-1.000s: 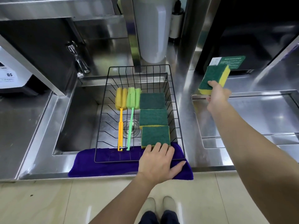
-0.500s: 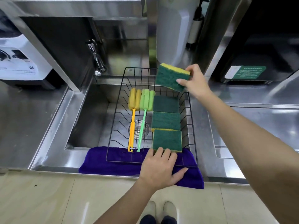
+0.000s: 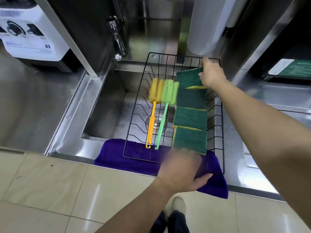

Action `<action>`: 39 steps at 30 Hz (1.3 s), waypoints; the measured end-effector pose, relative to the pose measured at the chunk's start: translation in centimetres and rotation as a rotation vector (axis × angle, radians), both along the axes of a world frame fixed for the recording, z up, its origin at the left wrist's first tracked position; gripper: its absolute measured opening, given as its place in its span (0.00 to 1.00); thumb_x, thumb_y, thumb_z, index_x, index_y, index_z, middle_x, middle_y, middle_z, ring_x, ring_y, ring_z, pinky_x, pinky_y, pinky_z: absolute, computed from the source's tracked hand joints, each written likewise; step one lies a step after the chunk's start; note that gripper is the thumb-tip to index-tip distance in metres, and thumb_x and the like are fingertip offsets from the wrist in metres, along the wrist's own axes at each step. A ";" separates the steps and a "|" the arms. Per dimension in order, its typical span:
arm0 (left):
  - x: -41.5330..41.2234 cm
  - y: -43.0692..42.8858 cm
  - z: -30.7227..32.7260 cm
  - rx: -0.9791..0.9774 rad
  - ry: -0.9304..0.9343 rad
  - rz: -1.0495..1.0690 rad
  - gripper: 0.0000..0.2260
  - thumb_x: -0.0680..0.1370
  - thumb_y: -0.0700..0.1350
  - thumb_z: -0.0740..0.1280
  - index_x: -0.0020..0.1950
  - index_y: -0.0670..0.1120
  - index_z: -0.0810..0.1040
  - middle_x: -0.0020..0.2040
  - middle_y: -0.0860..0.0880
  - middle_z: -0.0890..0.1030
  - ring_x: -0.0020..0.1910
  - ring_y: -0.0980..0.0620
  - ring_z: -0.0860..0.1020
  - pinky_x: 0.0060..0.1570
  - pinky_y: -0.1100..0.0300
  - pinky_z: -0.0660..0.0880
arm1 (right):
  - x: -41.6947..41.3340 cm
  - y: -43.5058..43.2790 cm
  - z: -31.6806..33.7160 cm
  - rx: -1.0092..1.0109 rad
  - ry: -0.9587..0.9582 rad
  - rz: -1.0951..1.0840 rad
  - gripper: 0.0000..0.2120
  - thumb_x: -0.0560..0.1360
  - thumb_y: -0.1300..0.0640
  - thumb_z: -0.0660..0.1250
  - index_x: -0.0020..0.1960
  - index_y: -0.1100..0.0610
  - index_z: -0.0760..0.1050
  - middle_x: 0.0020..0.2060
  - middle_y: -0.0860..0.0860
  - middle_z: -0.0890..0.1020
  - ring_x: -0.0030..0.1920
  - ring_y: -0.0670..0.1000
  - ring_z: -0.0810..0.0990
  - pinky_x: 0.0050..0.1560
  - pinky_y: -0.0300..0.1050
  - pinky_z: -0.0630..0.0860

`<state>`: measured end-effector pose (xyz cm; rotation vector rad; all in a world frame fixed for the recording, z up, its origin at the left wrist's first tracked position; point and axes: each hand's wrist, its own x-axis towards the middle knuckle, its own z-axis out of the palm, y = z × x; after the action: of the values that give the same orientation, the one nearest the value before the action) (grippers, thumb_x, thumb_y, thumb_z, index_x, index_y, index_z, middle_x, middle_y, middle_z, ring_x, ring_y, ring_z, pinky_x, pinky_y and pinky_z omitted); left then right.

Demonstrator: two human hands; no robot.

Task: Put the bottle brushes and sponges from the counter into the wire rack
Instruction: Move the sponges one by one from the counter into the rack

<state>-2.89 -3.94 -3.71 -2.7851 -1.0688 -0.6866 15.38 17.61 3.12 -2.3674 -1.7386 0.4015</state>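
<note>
A black wire rack sits over the sink, its near end on a purple cloth. Inside lie an orange bottle brush, a green bottle brush and three green-and-yellow sponges in a row along the right side. My right hand grips a fourth green sponge, tilted, at the far end of that row inside the rack. My left hand rests flat on the rack's near edge and the cloth, fingers spread and blurred.
A steel sink with a drain lies beneath the rack, a tap behind it. A white appliance stands far left. A white cylinder hangs above the rack's far end. Steel counter runs to the right.
My right hand carried the sponge from the right counter over the rack and lowered it to the far end of the sponge row. My left hand stayed on the rack's near edge.
</note>
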 end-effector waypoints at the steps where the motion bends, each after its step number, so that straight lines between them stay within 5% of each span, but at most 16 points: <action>1: 0.0 0.0 0.0 0.000 -0.005 0.000 0.19 0.74 0.62 0.63 0.40 0.45 0.77 0.36 0.49 0.77 0.35 0.50 0.73 0.36 0.57 0.67 | 0.1 0.3 -0.2 -0.024 -0.009 0.000 0.15 0.78 0.62 0.60 0.64 0.64 0.65 0.60 0.68 0.73 0.63 0.68 0.71 0.58 0.57 0.72; 6: 0.1 0.0 0.0 -0.008 -0.007 -0.003 0.19 0.75 0.62 0.63 0.40 0.45 0.77 0.36 0.49 0.77 0.36 0.50 0.73 0.37 0.57 0.67 | 0.7 0.8 -1.6 -0.114 -0.173 0.053 0.15 0.78 0.63 0.60 0.64 0.64 0.71 0.63 0.65 0.73 0.66 0.64 0.70 0.62 0.55 0.70; 11: 0.1 0.0 0.0 -0.012 -0.009 -0.008 0.19 0.75 0.61 0.63 0.40 0.45 0.76 0.36 0.50 0.77 0.36 0.50 0.72 0.36 0.57 0.66 | 1.0 0.1 -2.7 -0.047 -0.126 0.070 0.17 0.76 0.70 0.59 0.64 0.64 0.65 0.59 0.68 0.73 0.57 0.69 0.75 0.52 0.57 0.74; 16: 0.1 0.1 -0.1 -0.004 -0.007 -0.015 0.19 0.75 0.61 0.62 0.40 0.45 0.77 0.36 0.49 0.77 0.36 0.50 0.73 0.36 0.57 0.66 | 1.6 -0.2 -2.4 -0.156 -0.185 0.164 0.14 0.78 0.55 0.61 0.60 0.62 0.74 0.61 0.64 0.75 0.61 0.65 0.74 0.58 0.54 0.72; 20: 0.1 0.0 -0.2 -0.003 -0.021 -0.016 0.19 0.76 0.61 0.61 0.40 0.45 0.76 0.35 0.49 0.76 0.36 0.49 0.72 0.36 0.56 0.66 | 1.1 -0.6 -2.5 -0.122 -0.422 0.232 0.15 0.77 0.56 0.60 0.61 0.59 0.75 0.68 0.62 0.67 0.69 0.62 0.63 0.65 0.53 0.62; 23: 0.1 0.0 -0.2 0.003 -0.022 -0.015 0.19 0.76 0.61 0.61 0.40 0.45 0.76 0.35 0.49 0.76 0.35 0.49 0.72 0.35 0.56 0.66 | 1.0 -1.4 -1.9 -0.198 -0.405 0.219 0.16 0.76 0.58 0.58 0.61 0.60 0.74 0.66 0.62 0.68 0.67 0.61 0.64 0.65 0.54 0.60; 25: 0.1 0.0 -0.2 0.004 -0.028 -0.012 0.20 0.76 0.60 0.61 0.39 0.44 0.75 0.34 0.48 0.75 0.34 0.48 0.72 0.34 0.56 0.66 | 0.7 -2.4 -1.7 -0.199 -0.328 0.231 0.17 0.76 0.57 0.58 0.64 0.58 0.72 0.65 0.61 0.69 0.66 0.61 0.65 0.66 0.55 0.60; 29: 0.1 0.0 -0.3 -0.017 -0.019 -0.020 0.20 0.76 0.61 0.61 0.39 0.44 0.75 0.34 0.48 0.75 0.34 0.48 0.72 0.34 0.55 0.67 | 0.5 -4.8 1.1 0.045 0.116 0.104 0.19 0.77 0.55 0.62 0.67 0.57 0.70 0.66 0.59 0.72 0.67 0.60 0.70 0.66 0.51 0.65; 33: 0.0 0.0 0.3 -0.054 0.002 -0.022 0.20 0.75 0.62 0.61 0.39 0.45 0.76 0.34 0.48 0.75 0.34 0.47 0.73 0.34 0.56 0.68 | 0.6 -7.8 7.2 0.250 0.553 0.014 0.09 0.76 0.58 0.65 0.55 0.58 0.77 0.47 0.56 0.81 0.49 0.58 0.82 0.42 0.41 0.74; 39: 0.1 -0.8 3.2 -0.214 -0.053 0.027 0.25 0.76 0.65 0.54 0.52 0.47 0.79 0.44 0.51 0.80 0.43 0.50 0.78 0.44 0.55 0.75 | 0.3 -15.4 19.6 0.554 0.619 0.214 0.05 0.76 0.63 0.65 0.51 0.56 0.76 0.41 0.58 0.80 0.33 0.42 0.79 0.40 0.36 0.76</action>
<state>-2.76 -4.73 -0.52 -2.9386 -1.2575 -0.6846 15.67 2.20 22.72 -1.4767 -1.5379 0.5268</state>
